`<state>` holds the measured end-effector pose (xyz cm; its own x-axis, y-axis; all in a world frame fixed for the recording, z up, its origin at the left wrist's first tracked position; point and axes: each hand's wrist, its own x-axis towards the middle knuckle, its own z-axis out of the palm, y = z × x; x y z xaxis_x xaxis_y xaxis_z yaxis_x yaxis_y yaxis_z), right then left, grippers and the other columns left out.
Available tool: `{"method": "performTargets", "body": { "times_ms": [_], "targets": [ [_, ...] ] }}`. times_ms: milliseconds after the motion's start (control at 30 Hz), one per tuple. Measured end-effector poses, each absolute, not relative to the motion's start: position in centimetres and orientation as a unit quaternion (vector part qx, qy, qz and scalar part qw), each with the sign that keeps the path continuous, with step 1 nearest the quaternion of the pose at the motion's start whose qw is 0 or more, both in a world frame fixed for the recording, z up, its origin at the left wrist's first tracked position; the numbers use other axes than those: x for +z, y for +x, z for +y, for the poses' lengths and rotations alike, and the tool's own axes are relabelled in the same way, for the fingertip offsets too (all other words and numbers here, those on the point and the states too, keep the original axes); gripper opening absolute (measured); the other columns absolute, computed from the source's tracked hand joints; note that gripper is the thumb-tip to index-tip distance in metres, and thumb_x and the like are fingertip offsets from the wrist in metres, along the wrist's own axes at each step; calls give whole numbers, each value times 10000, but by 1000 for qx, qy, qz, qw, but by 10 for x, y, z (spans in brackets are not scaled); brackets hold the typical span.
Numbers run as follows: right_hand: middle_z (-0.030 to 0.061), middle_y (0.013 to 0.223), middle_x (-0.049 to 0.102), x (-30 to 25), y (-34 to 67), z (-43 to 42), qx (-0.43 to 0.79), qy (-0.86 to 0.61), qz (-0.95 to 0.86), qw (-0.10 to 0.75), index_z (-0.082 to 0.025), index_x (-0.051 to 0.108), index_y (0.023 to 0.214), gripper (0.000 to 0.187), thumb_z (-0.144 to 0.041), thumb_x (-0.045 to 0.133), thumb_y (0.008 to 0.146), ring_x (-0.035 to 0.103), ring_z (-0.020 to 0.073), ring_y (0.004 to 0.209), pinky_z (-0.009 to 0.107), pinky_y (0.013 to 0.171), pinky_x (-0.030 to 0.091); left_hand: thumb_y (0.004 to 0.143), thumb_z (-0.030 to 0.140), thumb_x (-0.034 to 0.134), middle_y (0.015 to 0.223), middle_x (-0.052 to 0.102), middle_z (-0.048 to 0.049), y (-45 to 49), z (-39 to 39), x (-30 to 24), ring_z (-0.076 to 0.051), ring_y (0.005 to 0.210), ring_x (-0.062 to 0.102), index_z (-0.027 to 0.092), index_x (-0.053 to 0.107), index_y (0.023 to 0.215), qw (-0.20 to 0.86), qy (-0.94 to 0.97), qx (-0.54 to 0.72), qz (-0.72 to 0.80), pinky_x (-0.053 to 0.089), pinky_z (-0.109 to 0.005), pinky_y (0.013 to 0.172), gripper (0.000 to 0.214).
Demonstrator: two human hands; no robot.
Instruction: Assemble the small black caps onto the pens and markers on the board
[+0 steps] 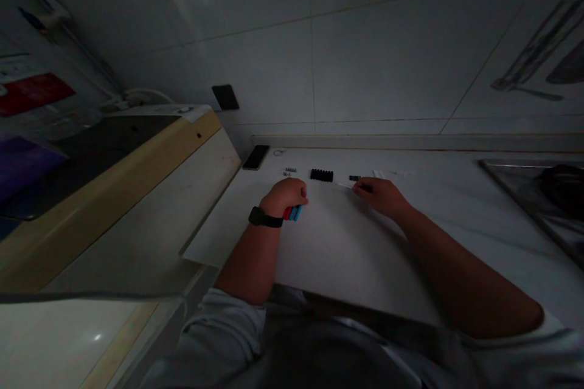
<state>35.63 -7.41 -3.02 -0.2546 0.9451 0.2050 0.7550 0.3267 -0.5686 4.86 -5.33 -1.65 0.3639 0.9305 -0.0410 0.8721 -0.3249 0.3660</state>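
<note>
My left hand is closed in a fist around a small bundle of red and blue sticks, whose ends poke out below the palm; a black watch sits on that wrist. My right hand rests on the white sheet with its fingers pinched on a thin white strip next to a small black piece. A black ridged block lies between and just beyond the hands. Several tiny grey parts lie beyond the left hand.
A dark phone lies at the sheet's far left corner. A yellow-edged appliance stands to the left. A steel sink with a dark object is at the right. Tiled wall rises behind the counter.
</note>
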Motion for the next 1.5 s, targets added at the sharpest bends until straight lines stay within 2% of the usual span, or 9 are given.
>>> {"method": "performTargets", "body": {
  "times_ms": [167,367,467,600,767,900,1067,1267,1500],
  "targets": [
    [48,874,755,-26,354,-77,194,-548,-766,274,-241,738,876,258,-423,556,896,649,201,750,319,709,446,665,278,839,680,690,-13,42,-48,-19,-169,625,621,236,710,684,149,813,87,556,455,-270,638,137],
    [40,834,735,-28,351,-76,276,-530,-727,337,-240,670,907,220,-443,588,876,645,193,740,320,710,466,647,292,865,636,657,4,42,-49,-14,-150,563,571,231,711,666,176,805,128,552,418,-274,597,167],
    [42,842,731,-29,347,-75,352,-502,-693,380,-241,615,906,248,-486,593,880,649,190,746,331,734,493,740,333,816,696,669,0,53,-53,-7,-150,607,584,231,749,800,195,812,201,512,410,-278,602,136],
    [35,854,698,-27,341,-75,406,-474,-652,430,-237,587,884,345,-569,659,823,630,185,776,329,733,514,862,389,723,812,689,2,83,-64,-2,-140,680,596,233,732,1031,215,818,287,449,432,-267,644,231],
    [-6,812,608,-22,329,-83,488,-461,-575,467,-231,594,869,418,-607,737,754,584,151,758,309,730,527,846,384,764,937,693,-16,117,-80,-6,-143,769,608,222,677,1060,187,816,363,410,474,-278,728,283],
    [-22,787,592,-26,318,-90,560,-427,-503,502,-234,569,862,444,-600,783,727,586,141,750,328,773,540,855,398,763,974,713,-29,128,-87,-13,-162,827,652,225,638,1074,196,815,353,415,491,-286,740,305],
    [-15,805,637,-29,307,-96,587,-403,-459,531,-226,582,817,471,-588,840,662,608,150,762,315,751,532,870,383,755,924,730,-12,131,-86,-18,-157,786,674,235,644,1035,211,802,343,441,502,-276,719,248],
    [-1,887,699,-28,312,-94,588,-413,-405,565,-231,607,833,442,-555,855,664,669,159,816,313,762,530,862,319,767,923,752,-19,126,-82,-17,-176,824,702,238,670,1003,181,802,340,456,502,-280,730,190],
    [5,925,715,-31,317,-89,570,-426,-363,601,-236,606,841,433,-539,856,658,661,147,808,297,755,526,860,295,760,948,761,-28,122,-80,-15,-191,869,713,238,694,1011,170,806,345,450,519,-296,779,175]
  ]
}}
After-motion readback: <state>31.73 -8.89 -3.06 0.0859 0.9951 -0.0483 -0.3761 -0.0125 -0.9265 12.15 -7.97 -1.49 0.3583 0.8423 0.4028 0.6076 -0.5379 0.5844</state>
